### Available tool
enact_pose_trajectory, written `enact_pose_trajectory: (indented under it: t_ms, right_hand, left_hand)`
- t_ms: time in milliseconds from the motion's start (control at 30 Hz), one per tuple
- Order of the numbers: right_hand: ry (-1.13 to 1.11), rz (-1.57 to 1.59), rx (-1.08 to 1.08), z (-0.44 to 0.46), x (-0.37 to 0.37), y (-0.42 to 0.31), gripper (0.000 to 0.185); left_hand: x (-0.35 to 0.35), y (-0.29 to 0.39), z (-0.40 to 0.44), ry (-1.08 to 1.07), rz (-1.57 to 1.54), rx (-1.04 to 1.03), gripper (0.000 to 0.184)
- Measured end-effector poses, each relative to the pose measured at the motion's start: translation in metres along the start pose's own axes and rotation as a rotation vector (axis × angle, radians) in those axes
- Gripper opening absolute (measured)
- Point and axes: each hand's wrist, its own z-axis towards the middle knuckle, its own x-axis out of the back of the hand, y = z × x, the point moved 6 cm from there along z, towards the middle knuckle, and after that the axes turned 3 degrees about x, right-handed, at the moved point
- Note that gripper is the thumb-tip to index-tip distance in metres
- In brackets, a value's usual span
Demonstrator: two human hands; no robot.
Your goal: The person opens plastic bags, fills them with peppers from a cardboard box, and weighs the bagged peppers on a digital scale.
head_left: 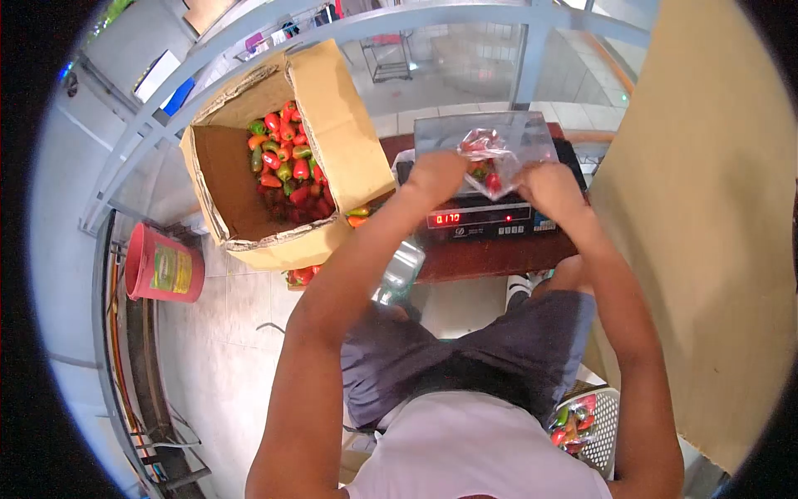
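Two sides of a clear plastic bag (501,156) are held above the tray of a black scale (482,231), one by the left hand (442,176), the other by the right hand (547,185). Both hands are closed, with the fingers curled in at the film; the exact placing of the fingertips is hidden. The bag is thin, glossy and see-through. Its upper part is creased and marked by white glints, and its lower part is drawn to a loose point. Inside, a few small peppers (492,180) are seen, mostly red, with some green among them; their number cannot be told through the folds. Whether the tray is touched by the bag cannot be told either. Red digits are lit on the front panel of the scale, which is carried by a dark red desk (490,266). To the left, an open cardboard box (347,125) is tilted, and many glossy red, green and orange peppers (287,162) are contained in it.
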Motion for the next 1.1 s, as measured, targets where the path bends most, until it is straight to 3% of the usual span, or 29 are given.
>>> enact_pose_trajectory:
  t_ms: [67,133,233,333,367,467,567,667,733,767,833,933,967,1033,1100]
  right_hand:
    - [0.185,0.1,0.008,0.013,0.033,0.018,0.012]
    - [0.312,0.175,0.004,0.023,0.093,0.018,0.015]
    - [0.374,0.204,0.049,0.032,0.145,0.001,0.019]
    - [0.509,0.294,0.059,0.025,0.178,-0.015,0.017]
    - [0.512,0.296,0.059,0.019,0.184,-0.021,0.016]
    - [0.528,0.375,0.057,0.005,0.202,-0.037,0.013]
    - [0.571,0.526,0.042,-0.019,0.224,-0.062,0.01]
    - [0.608,0.618,0.125,-0.039,0.244,-0.096,0.012]
    - [0.699,0.824,0.192,-0.049,0.242,-0.102,0.019]
    - [0.662,1.201,0.098,-0.049,0.231,-0.089,0.05]
    - [0.394,1.389,0.219,-0.036,0.218,-0.098,0.071]
    - [-0.266,1.193,0.295,-0.026,0.155,-0.103,0.107]
    - [-0.371,1.048,0.44,-0.021,0.133,-0.115,0.111]
    - [-0.409,1.047,0.711,-0.021,0.134,-0.146,0.118]
    - [-0.323,1.311,0.924,-0.021,0.154,-0.167,0.123]
  left_hand:
    - [0.03,-0.023,0.007,0.225,-0.056,-0.01,0.019]
    - [0.081,-0.041,0.005,0.466,-0.232,-0.045,0.02]
    - [0.113,-0.047,-0.002,0.36,-0.267,-0.131,0.02]
    - [0.164,-0.049,-0.034,0.563,-0.565,-0.028,0.018]
    - [0.165,-0.041,-0.041,0.478,-0.448,-0.129,0.016]
    - [0.178,-0.046,-0.062,0.328,-0.585,-0.063,0.015]
    - [0.199,-0.014,-0.11,0.461,-1.234,0.047,0.021]
    - [0.182,0.052,-0.129,0.347,-1.008,-0.238,0.032]
    - [0.202,0.052,-0.139,0.437,-1.223,-0.262,0.026]
    - [0.214,0.056,-0.142,0.502,-1.188,-0.365,0.023]
    - [0.231,0.066,-0.149,0.555,-1.177,-0.502,0.018]
    - [0.254,0.081,-0.16,0.376,-1.342,-0.498,0.018]
    - [0.26,0.085,-0.162,0.477,-1.252,-0.548,0.022]
    - [0.259,0.081,-0.167,0.559,-1.166,-0.536,0.023]
    - [0.256,0.068,-0.169,0.573,-1.202,-0.478,0.024]
